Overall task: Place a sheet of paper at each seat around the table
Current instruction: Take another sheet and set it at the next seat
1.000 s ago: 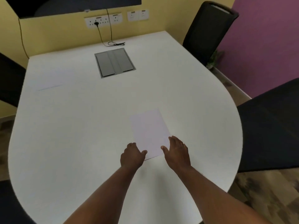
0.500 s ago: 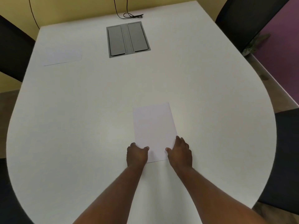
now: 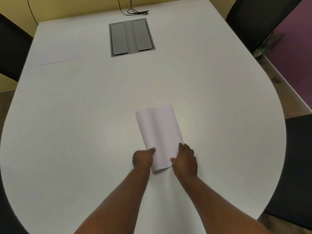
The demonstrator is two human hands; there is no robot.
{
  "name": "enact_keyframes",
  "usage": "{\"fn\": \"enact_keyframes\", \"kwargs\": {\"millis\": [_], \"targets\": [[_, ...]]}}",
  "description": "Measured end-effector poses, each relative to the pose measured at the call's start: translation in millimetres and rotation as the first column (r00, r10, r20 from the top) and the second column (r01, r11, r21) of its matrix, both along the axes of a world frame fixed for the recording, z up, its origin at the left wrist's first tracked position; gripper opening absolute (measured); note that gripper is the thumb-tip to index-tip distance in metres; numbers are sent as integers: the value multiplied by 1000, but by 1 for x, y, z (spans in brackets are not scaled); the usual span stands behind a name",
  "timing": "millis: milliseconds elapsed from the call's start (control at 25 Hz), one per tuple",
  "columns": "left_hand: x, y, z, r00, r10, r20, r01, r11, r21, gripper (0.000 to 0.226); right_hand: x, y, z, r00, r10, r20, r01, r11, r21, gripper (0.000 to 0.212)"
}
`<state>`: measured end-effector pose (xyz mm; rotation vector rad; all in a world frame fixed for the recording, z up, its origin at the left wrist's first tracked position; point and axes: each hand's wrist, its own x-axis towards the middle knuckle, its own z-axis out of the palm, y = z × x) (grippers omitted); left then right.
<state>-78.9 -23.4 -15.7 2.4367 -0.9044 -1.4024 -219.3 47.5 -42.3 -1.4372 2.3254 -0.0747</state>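
**Sheet of paper pinched at both long edges, near end of table**

Sheet of paper (image 3: 159, 132) is the landmark here. Left hand (image 3: 142, 158) grips its left edge w/ thumb on top, other fingers curled under or beside; can't tell which. Right hand (image 3: 185, 159) clamps the right edge, thumb on top, fingers along the side. Both hands closed on the sheet near its near end. The squeeze bows the paper: middle humps up, far end curls off the surface, near corner droops. So it's not lying flat; looks partly lifted.

Step in hand, as I read it: either picking this sheet up to carry to a seat or adjusting it at this one. Can't tell which from here. Next move calls for easing the pinch so the sheet flattens, squaring it to the table edge, or lifting clear w/o creasing. Thin paper, so it buckles easily.

Further out: second sheet (image 3: 61, 59) lies flat far left of the held one, by a dark chair (image 3: 11, 48). So at least one seat looks served. Grey cable hatch (image 3: 131, 37) sits straight beyond the held sheet, black cord (image 3: 135, 11) past that. White table (image 3: 67, 132), rounded near end. Chair (image 3: 253, 19) far right, another chair (image 3: 293, 166) close right; no paper seen by either. Yellow wall beyond, purple wall to the right.
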Motion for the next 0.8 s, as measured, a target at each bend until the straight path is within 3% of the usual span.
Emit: {"fn": "enact_keyframes", "kwargs": {"millis": [160,360,560,800], "targets": [[-9,-4,3,998,8,-70,-12,998,-67,45,0,0,-1,1000,0,9,0,1000,-4,73],[-11,-3,5,938,201,-284,-228,972,-64,39,-3,1,-1,1000,-2,16,2,1000,-18,75],[-1,-2,5,963,196,-186,-240,936,-258,25,-5,0,0,1000,-17,23,18,1000,-26,75],[12,-8,12,973,218,-77,-231,929,-288,20,-5,-2,1,998,-43,49,45,999,-26,75]]}}
